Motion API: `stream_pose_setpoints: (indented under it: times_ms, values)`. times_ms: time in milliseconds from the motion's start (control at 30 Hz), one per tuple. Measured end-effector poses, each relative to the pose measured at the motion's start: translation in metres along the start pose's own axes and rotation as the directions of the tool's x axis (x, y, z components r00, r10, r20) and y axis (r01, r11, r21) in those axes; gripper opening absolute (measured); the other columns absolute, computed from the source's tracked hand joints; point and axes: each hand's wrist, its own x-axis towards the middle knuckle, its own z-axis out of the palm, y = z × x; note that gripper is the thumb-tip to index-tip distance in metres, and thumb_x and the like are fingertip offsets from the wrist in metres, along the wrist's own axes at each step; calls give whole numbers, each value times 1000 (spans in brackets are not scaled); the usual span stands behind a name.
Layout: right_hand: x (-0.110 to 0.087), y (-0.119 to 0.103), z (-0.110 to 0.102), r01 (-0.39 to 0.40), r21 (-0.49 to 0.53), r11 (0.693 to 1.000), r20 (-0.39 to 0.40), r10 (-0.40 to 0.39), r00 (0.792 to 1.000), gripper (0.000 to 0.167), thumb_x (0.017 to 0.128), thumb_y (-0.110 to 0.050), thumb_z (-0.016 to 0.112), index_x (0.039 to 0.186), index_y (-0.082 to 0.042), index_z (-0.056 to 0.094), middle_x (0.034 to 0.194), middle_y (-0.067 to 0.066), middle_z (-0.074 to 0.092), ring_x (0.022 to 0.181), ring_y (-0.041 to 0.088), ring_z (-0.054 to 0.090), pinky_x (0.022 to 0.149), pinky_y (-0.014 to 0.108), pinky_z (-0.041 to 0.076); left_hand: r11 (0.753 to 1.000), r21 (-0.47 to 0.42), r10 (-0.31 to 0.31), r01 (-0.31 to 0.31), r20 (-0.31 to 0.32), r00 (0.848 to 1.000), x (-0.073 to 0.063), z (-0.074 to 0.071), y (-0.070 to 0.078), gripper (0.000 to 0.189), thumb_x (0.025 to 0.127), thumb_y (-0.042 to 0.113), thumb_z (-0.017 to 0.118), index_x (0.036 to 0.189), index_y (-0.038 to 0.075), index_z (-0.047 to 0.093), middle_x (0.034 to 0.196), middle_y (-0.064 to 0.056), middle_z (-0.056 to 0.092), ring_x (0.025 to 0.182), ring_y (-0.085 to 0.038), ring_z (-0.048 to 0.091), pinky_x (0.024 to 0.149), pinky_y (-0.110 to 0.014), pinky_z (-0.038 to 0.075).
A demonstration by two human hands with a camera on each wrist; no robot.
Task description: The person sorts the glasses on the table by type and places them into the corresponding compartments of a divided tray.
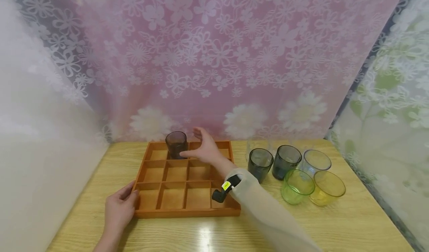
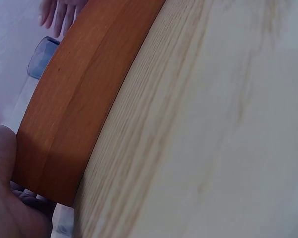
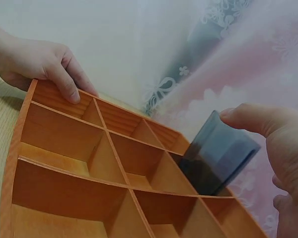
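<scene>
A wooden compartment tray lies on the table. My left hand grips its front left side, thumb on the rim, as the right wrist view also shows. A dark grey glass stands in the second compartment from the left of the back row, its upper part rising above the dividers. My right hand is just right of this glass, thumb and fingers spread apart. In the right wrist view the thumb tip is right at the glass's rim, and the other fingers are away from it.
Right of the tray stand two dark glasses, a green glass, a yellow glass and a bluish clear glass. A faint clear glass stands behind them. A floral curtain hangs at the table's back edge.
</scene>
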Motion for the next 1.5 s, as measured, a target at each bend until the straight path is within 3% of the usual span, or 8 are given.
stream_pose_setpoints:
  times_ms: [400,667,900,1133,1500]
  values:
    - [-26,-20,-31,25,14,1000,6,-25,1000,103,80,-30,97,163,-18,37,162,6,45,148,28,43,118,47,41,999,22,-27,27,-6,1000,-1,-2,2,37,102,7,69,137,-3,68,126,-24,71,118,-28,65,78,-4,48]
    - [-44,-25,-54,98,55,994,5,-99,995,97,82,-19,94,161,-12,38,160,8,45,147,30,43,123,46,34,999,17,-39,39,10,999,0,-1,0,38,103,8,68,139,-3,66,130,-24,69,121,-32,64,78,-3,47]
    - [-64,-28,-77,127,75,989,28,-129,991,97,83,-24,94,161,-16,38,160,5,46,149,31,40,124,46,31,999,3,-32,32,12,999,1,-1,1,37,103,6,68,138,-4,67,129,-24,69,122,-32,63,80,-3,47]
    - [-86,-30,-98,132,49,990,25,-133,991,97,85,-31,93,163,-21,37,161,-1,45,150,25,39,125,49,30,1000,-6,-29,30,16,999,1,-1,2,38,103,6,68,139,-4,66,130,-25,68,122,-32,63,79,-4,48]
    - [-117,-32,-132,144,17,989,6,-144,990,91,87,-25,91,161,-20,39,160,-3,47,149,21,41,125,47,31,999,-1,-32,32,16,999,-1,0,2,38,103,5,67,139,-5,65,131,-26,68,123,-33,63,78,-3,47]
